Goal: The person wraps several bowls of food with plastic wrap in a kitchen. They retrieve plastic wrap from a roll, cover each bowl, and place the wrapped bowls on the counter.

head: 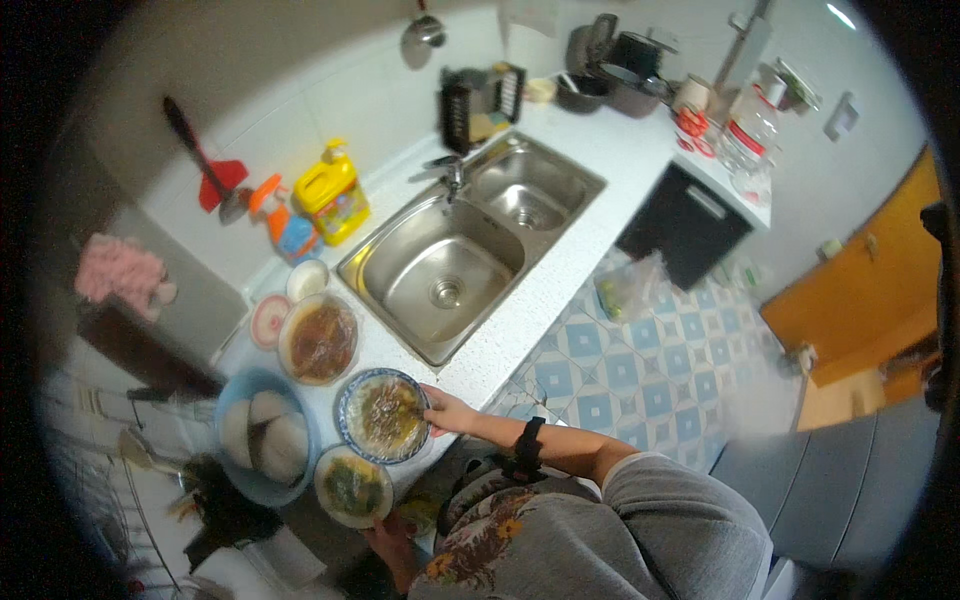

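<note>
My right hand grips the right rim of a blue-and-white patterned bowl of food under clear plastic wrap. Nearer to me, my left hand is at the lower edge of a white plate that holds greenish food, also wrapped; some of its fingers are hidden. Behind the patterned bowl stands a larger wrapped bowl of reddish-brown food. A small white bowl and a red-and-white round dish or lid sit beside it. To the left, a light-blue plastic basin contains several whitish rounded items.
A double stainless-steel sink with a faucet is set in the white counter. A yellow pump jug and an orange-topped spray bottle stand by the wall. A plastic bag lies on the tiled floor.
</note>
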A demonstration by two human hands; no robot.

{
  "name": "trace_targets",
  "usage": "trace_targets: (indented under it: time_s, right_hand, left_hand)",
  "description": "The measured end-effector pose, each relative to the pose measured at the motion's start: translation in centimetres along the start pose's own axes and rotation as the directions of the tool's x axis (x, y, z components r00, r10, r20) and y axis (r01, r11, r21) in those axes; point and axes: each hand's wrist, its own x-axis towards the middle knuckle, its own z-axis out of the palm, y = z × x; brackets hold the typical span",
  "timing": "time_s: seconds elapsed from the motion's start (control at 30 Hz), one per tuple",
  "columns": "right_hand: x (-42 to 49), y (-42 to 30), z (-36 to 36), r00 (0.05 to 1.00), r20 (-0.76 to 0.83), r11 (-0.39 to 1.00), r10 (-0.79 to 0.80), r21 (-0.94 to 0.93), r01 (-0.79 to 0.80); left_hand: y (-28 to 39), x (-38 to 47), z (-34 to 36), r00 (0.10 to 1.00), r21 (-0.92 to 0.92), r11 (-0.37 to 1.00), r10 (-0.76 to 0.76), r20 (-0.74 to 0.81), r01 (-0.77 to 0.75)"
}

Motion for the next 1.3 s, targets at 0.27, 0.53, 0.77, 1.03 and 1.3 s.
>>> trace_targets:
  time_s: [0.27, 0.53, 0.77, 1.03, 1.3]
  right_hand:
    - [-3.5, 1.4, -2.5, 0.908, -0.419, 0.982, 0.005, 0.175, 0.075]
    - [-15.8, 8.9, -10.9, 0.678, -0.686, 0.936, 0.265, 0.351, -0.011]
    - [-34.3, 16.0, -14.1, 0.396, -0.894, 0.887, 0.209, 0.343, 0.308]
    - [-67.0, 29.7, -9.1, -0.402, -0.719, 0.567, 0.567, -0.013, 0.824]
    - [-91.0, 47.2, 1.2, -0.588, -0.172, 0.263, 0.791, -0.771, 0.580]
  left_hand:
    - [7.1, -0.4, -4.7, 0.997, 0.286, 0.957, 0.067, -0.033, -0.054]
    - [18.7, 1.7, 11.2, 0.801, -0.195, 0.937, -0.127, 0.585, 0.291]
    - [20.9, -9.1, 25.8, 0.147, 0.268, 0.963, -0.265, 0.953, 0.002]
    - [18.4, -23.3, 35.0, -0.177, 0.464, 0.847, -0.514, 0.839, -0.258]
    - [15.5, -42.1, 39.4, -0.271, 0.513, 0.757, -0.635, 0.723, -0.405]
